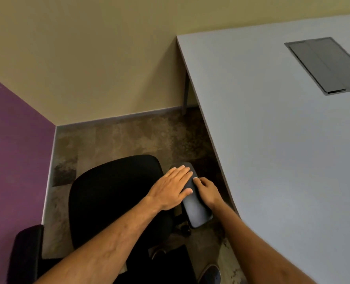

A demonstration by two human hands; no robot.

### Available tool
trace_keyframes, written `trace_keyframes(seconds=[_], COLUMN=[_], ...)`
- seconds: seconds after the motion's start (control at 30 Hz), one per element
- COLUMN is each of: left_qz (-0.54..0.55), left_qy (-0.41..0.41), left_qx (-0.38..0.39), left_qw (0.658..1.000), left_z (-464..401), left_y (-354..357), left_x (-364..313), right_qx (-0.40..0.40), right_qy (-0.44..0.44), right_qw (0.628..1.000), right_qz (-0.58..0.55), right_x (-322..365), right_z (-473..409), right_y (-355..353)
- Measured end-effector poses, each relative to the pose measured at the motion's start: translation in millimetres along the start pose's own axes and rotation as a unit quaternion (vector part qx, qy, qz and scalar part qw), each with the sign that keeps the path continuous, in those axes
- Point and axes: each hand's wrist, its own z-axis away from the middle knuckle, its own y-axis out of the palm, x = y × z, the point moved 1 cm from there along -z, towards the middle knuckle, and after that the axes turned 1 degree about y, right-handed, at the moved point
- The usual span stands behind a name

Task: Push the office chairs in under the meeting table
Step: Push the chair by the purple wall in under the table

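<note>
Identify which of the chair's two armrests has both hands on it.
The armrest nearest the table: the grey pad, under the left hand and right hand. The other armrest is untouched.

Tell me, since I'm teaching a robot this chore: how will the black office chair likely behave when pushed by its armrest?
It will probably roll easily: a caster shows below the office chair. Pushed at one armrest, off-centre, it may swivel rather than travel straight. Both hands, left hand and right hand, rest there; the armrest looks stiff.
</note>
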Motion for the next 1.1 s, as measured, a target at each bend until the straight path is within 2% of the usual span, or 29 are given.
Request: trace_keyframes(seconds=[0.1,0.2,0.3,0.37,0.5,0.8,0.97,1.1], left_qz=[-0.017,-0.007,-0.008,0.025,0.013,0.003,-0.011,0.031], left_qy=[0.015,0.015,0.027,0.027,0.038,0.036,0.052,0.031], left_qx=[0.007,0.001,-0.004,0.021,0.021,0.056,0.089,0.089], left_qw=[1.0,1.0,1.0,0.999,0.999,0.998,0.995,0.995], left_z=[-9,-18,-17,-26,-16,-11,12,55], left_y=[24,29,24,49,59,135,85,9], left_x=[6,7,6,12,12,27,13,-7], right_qx=[0.068,0.073,0.072,0.077,0.08,0.059,-0.038,0.007], right_qy=[0.007,-0.007,-0.022,-0.018,-0.019,-0.007,-0.011,-0.08], right_qw=[0.993,0.99,0.991,0.993,0.993,0.996,0.999,0.997], right_qz=[-0.092,-0.117,-0.106,-0.09,-0.078,-0.068,-0.013,-0.012], right_x=[-1,4,9,-16,-29,-89,-54,1], right_z=[-11,-13,-7,-30,-29,-58,1,83], right_y=[2,3,2,5,17,41,25,13])
